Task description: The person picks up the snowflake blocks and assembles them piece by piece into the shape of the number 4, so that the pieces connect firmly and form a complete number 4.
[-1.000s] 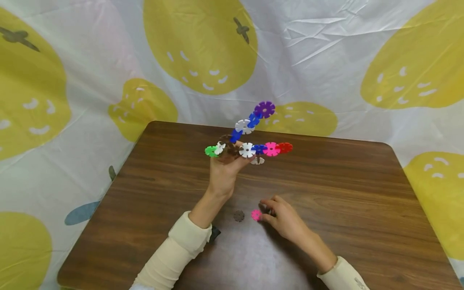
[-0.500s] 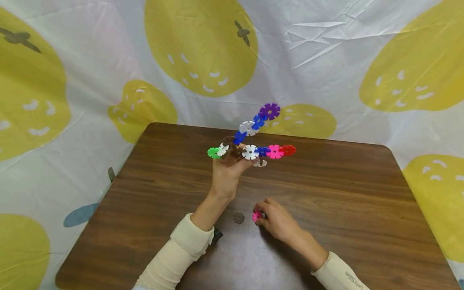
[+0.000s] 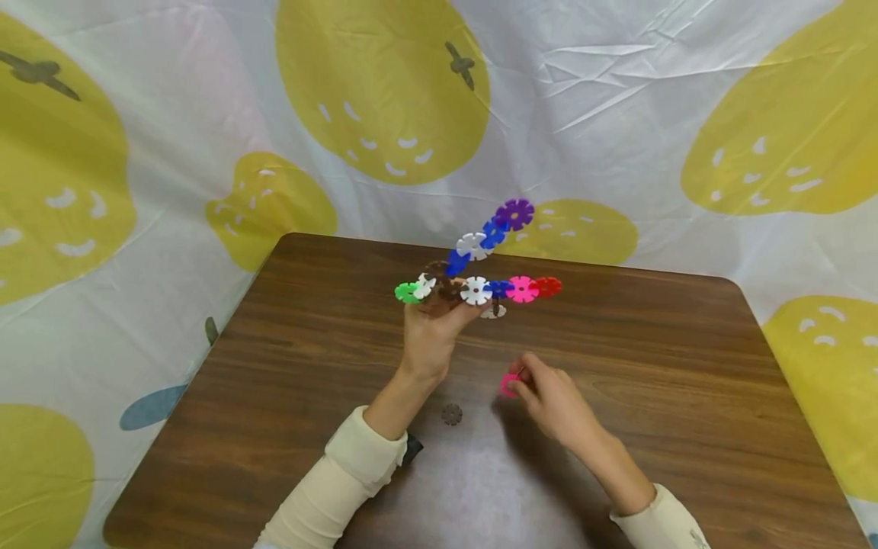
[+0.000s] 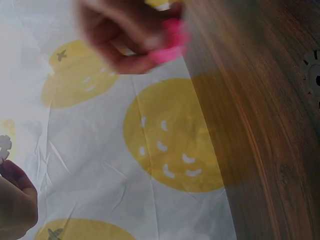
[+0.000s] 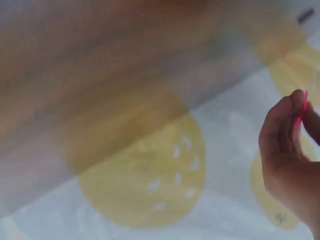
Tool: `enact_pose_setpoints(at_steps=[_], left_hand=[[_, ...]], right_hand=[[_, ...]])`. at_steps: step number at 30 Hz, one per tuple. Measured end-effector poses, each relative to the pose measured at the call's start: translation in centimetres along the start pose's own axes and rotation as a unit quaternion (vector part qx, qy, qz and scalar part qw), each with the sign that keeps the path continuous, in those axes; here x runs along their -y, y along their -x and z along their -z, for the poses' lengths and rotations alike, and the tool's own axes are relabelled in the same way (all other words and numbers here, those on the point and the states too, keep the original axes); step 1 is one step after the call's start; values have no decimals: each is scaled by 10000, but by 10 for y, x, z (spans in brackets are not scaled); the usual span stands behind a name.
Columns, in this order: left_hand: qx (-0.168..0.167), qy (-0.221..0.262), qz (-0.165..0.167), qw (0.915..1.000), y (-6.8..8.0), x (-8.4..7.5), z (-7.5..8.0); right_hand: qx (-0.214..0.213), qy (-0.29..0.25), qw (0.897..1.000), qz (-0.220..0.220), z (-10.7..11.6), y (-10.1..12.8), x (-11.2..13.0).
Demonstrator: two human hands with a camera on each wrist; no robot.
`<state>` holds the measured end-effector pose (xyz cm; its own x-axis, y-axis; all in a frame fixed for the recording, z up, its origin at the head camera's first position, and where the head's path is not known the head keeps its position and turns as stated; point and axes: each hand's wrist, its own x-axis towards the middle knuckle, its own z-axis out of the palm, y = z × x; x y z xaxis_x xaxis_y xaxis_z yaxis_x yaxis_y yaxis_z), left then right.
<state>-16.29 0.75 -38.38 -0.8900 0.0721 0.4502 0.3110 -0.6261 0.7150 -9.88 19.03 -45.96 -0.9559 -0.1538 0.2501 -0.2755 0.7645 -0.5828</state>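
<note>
My left hand [image 3: 427, 343] grips a branching build of interlocking snowflake discs [image 3: 475, 290] up over the table. One branch rises to a purple disc [image 3: 515, 215], another runs right to a red disc [image 3: 547, 287], and a green disc [image 3: 407, 293] ends the left side. The fingers are partly hidden behind brown discs. Between thumb and fingers, my right hand [image 3: 559, 400] pinches a pink snowflake disc [image 3: 508, 384], raised off the table; the right wrist view shows this pink disc [image 5: 302, 107] edge-on. Lying flat below the left hand is a brown snowflake disc [image 3: 451, 414].
The dark wood table [image 3: 652, 366] has rounded far corners. Behind it hangs a white cloth [image 3: 590, 137] printed with yellow fruit. A small black object [image 3: 414, 448] shows beside the left sleeve.
My right hand has taken hold of the pink disc, lifted it from beside the brown disc and moved it slightly right and away. The left hand keeps its grip on the build.
</note>
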Motion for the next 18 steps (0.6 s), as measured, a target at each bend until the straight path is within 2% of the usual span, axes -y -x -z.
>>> enact_pose_setpoints(at_steps=[7, 13, 18], left_hand=[[4, -87, -89, 9999, 0, 4, 1], [-34, -115, -122, 9999, 0, 7, 1], [-81, -81, -78, 9999, -1, 10, 0]], right_hand=[[-1076, -384, 9934, -37, 50, -1, 13], [-2256, -577, 9724, 132, 86, 2, 31], [-2773, -670, 9580, 286, 103, 3, 43]])
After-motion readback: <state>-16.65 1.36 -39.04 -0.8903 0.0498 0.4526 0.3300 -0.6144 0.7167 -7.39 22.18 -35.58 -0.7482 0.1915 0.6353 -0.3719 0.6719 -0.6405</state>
